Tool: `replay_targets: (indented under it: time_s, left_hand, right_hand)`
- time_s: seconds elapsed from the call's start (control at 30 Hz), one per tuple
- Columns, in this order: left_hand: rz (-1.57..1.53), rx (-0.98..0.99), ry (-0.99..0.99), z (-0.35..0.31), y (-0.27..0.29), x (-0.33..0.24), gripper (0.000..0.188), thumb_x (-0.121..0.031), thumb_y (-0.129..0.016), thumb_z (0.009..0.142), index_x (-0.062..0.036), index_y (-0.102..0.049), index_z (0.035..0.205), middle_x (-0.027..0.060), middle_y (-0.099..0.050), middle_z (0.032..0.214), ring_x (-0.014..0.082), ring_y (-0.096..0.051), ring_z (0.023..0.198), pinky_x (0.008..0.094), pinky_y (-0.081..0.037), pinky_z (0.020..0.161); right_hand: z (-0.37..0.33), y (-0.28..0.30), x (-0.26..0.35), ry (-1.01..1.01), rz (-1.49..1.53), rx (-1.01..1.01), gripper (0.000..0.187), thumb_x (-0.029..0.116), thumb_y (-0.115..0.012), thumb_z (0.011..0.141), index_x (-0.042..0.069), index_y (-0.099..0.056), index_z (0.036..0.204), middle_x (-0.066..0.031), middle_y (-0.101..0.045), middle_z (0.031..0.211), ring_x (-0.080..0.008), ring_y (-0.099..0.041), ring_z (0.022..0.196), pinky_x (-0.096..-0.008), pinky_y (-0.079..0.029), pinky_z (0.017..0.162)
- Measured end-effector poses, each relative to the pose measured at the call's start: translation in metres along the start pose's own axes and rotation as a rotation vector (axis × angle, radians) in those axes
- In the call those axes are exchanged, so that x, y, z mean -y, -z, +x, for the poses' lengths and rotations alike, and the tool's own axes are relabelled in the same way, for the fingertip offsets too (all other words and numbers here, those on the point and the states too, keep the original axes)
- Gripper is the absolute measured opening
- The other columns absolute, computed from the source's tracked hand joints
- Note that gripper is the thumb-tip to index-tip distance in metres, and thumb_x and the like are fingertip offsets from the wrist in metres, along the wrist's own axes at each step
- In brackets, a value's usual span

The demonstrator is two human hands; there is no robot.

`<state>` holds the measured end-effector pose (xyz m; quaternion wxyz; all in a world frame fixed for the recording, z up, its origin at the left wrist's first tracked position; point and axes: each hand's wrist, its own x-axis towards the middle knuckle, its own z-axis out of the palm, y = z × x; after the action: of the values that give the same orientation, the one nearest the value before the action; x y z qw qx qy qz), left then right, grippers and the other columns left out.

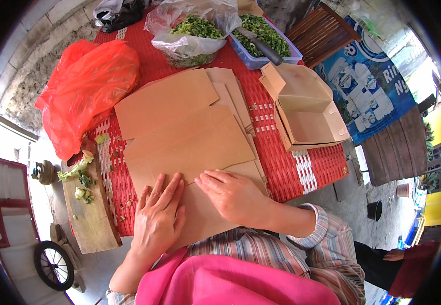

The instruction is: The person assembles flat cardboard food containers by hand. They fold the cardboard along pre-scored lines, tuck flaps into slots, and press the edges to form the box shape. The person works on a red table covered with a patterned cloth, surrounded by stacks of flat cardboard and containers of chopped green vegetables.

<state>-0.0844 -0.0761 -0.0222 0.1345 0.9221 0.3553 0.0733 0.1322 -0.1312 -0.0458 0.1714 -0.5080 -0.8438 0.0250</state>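
Observation:
A flat, creased brown cardboard box point(195, 137) lies on top of a stack of similar cardboard sheets point(230, 91), its near end reaching over the table edge toward me. My left hand point(158, 216) lies on its near panel, fingers stretched out and pressing down. Close to it, my right hand point(234, 198) has its fingers bent and held together on the cardboard beside a crease; its thumb is hard to make out. To the right of the stack stands a folded cardboard box point(309, 122) with its lid up.
A red woven table point(281, 173) carries everything. At left are a red plastic bag point(91, 86) and a wooden board point(91, 223) with vegetable scraps. Behind sit a clear bag of chopped greens point(195, 28) and a plastic tub point(294, 53), a knife point(263, 48) across it.

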Motion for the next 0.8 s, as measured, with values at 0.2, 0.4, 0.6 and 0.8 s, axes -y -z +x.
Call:
replay_targets:
  time_s: [0.2, 0.4, 0.6, 0.8]
  left_hand:
    - [-0.033, -0.017, 0.082, -0.018, 0.009, 0.006, 0.05, -0.01, -0.057, 0.088, -0.0048, -0.055, 0.137, 0.0059, -0.048, 0.147, 0.0302, -0.044, 0.137, 0.0506, -0.034, 0.111]
    - [-0.129, -0.208, 0.152, -0.035, 0.0, 0.026, 0.035, 0.0, -0.056, 0.087, 0.0016, -0.063, 0.121, 0.0167, -0.055, 0.137, 0.0374, -0.05, 0.128, 0.0436, -0.042, 0.104]
    - [-0.277, -0.492, 0.479, -0.024, -0.018, 0.042, 0.03, -0.009, -0.064, 0.089, 0.0017, -0.059, 0.117, 0.0137, -0.059, 0.11, 0.0268, -0.059, 0.1, 0.034, -0.046, 0.087]
    - [-0.58, -0.705, 0.427, -0.009, -0.01, 0.041, 0.019, -0.004, -0.066, 0.088, 0.0034, -0.056, 0.103, 0.0053, -0.054, 0.093, 0.0162, -0.053, 0.088, 0.0278, -0.043, 0.083]
  right_hand:
    - [-0.014, 0.008, -0.013, -0.094, 0.068, -0.079, 0.039, 0.007, -0.059, 0.082, -0.004, -0.065, 0.118, -0.0139, -0.065, 0.118, -0.0266, -0.061, 0.112, -0.0388, -0.049, 0.101]
    - [-0.033, 0.006, -0.033, -0.189, -0.006, -0.178, 0.035, 0.004, -0.06, 0.081, -0.001, -0.066, 0.114, -0.011, -0.065, 0.112, -0.0281, -0.064, 0.1, -0.0357, -0.051, 0.096]
    - [-0.026, 0.027, -0.027, -0.272, 0.245, -0.117, 0.036, 0.0, -0.064, 0.081, 0.003, -0.065, 0.117, -0.0111, -0.063, 0.11, -0.0294, -0.062, 0.098, -0.0434, -0.052, 0.09]
    - [-0.011, 0.099, 0.028, 0.322, 0.523, -0.355, 0.026, 0.009, -0.061, 0.086, 0.007, -0.065, 0.111, -0.0079, -0.06, 0.102, -0.0291, -0.06, 0.093, -0.0468, -0.049, 0.093]
